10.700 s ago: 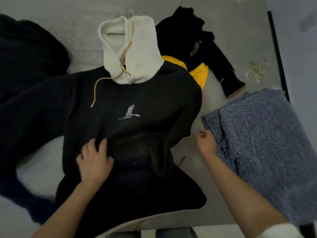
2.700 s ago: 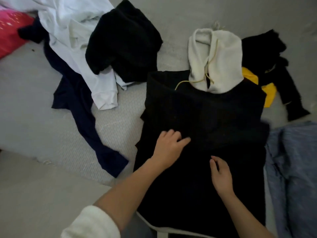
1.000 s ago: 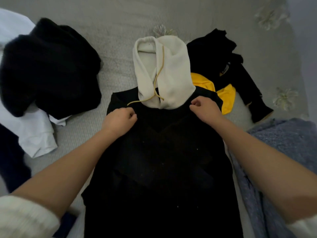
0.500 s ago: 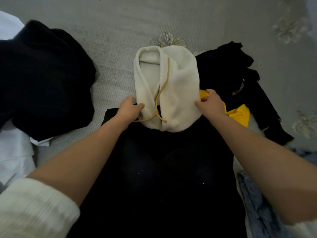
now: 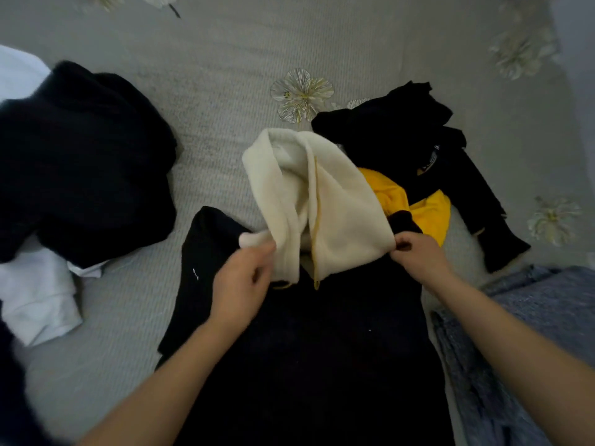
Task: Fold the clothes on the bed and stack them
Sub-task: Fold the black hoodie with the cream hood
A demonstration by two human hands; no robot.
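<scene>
A black hoodie (image 5: pixel 309 355) lies flat on the bed in front of me, its sleeves folded in. Its cream hood (image 5: pixel 335 214), with a yellow drawstring, is lifted off the bed and tipped toward me over the black body. My left hand (image 5: pixel 240 284) pinches the hood's left edge. My right hand (image 5: pixel 418 255) grips the hood's right edge at the shoulder.
A black garment (image 5: pixel 80 162) is heaped at the left on white clothing (image 5: pixel 35 300). A black and yellow garment (image 5: pixel 428 175) lies crumpled at the right behind the hood. A blue-grey knit (image 5: pixel 528 333) lies at the lower right. The grey bedspread (image 5: pixel 225 59) has flower prints.
Both hands moved from the hoodie's shoulders onto the hood's edges, and the hood has been raised and drawn toward me over the black body.
</scene>
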